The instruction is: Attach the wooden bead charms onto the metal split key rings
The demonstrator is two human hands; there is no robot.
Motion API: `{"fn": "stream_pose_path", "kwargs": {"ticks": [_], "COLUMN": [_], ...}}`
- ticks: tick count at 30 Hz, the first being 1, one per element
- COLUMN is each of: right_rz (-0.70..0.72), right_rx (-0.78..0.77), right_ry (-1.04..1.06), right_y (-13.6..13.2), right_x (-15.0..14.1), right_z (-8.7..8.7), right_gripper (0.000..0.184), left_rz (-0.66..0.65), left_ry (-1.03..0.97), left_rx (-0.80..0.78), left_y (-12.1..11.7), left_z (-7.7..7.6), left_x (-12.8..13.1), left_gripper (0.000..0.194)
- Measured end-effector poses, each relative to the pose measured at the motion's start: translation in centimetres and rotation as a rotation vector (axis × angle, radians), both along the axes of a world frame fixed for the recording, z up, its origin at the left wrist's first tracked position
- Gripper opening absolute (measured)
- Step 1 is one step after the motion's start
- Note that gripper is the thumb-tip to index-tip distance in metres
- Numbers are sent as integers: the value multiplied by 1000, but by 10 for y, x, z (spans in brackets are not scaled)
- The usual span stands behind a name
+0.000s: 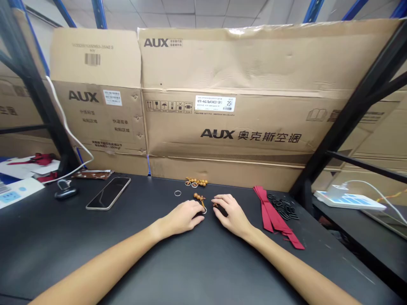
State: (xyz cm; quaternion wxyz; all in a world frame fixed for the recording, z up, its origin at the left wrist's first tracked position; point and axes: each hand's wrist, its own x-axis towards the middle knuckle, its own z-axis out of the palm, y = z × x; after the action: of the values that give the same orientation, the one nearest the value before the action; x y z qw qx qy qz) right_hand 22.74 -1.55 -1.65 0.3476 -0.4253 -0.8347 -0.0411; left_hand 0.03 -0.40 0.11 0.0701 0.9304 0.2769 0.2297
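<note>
My left hand [184, 217] rests on the dark table, its thumb and index finger closed at the metal ring of a wooden gourd charm [199, 196]. The charm's yellowish cord runs from the gourd to the ring. Opposite it, my right hand [232, 214] has its fingers curled around a small dark-brown bead-like piece [215, 205], partly hidden by the fingers. A gap separates the two hands. Just beyond them lie more wooden gourd charms [200, 183] with rings. One loose metal ring [177, 193] lies left of the charms.
A phone [108, 194] and a black earbud-like case [65, 192] lie to the left. Red ribbons [276, 216] and a pile of black clips [282, 206] are on the right. Cardboard [222, 165] walls the back; a power strip [349, 200] sits beyond the black frame [307, 186].
</note>
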Motion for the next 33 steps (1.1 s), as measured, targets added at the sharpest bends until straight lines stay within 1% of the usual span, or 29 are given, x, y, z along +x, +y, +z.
{"fn": "stream_pose_path", "kwargs": {"ticks": [3, 6, 10, 12, 16, 18, 23, 28, 33], "right_rz": [93, 151, 188, 197, 225, 235, 222, 221, 237], "right_rx": [-30, -55, -97, -114, -117, -119, -165, -200, -233], "right_ry": [-87, -129, -121, -111, -111, -111, -71, -3, 86], "right_y": [-3, -6, -9, -10, -11, -11, -11, -10, -13], "right_x": [0, -1, -3, -4, -5, -5, -6, -6, -8], "right_z": [2, 3, 6, 7, 9, 9, 7, 2, 4], "right_gripper": [34, 31, 27, 24, 19, 17, 6, 10, 10], "left_rz": [-83, -109, -137, -125, -95, -95, -93, -80, -41], "left_ry": [-70, -124, -165, -170, -166, -164, -160, -158, -106], "left_rx": [-119, -209, -277, -270, -208, -198, -179, -148, -36], "left_y": [-10, -11, -8, -7, -6, -6, -7, -8, -11], "left_z": [0, 2, 2, 0, -2, -2, 0, 0, 0], "left_x": [7, 8, 7, 6, 6, 6, 6, 7, 7], "left_gripper": [14, 11, 16, 14, 7, 9, 10, 5, 7]}}
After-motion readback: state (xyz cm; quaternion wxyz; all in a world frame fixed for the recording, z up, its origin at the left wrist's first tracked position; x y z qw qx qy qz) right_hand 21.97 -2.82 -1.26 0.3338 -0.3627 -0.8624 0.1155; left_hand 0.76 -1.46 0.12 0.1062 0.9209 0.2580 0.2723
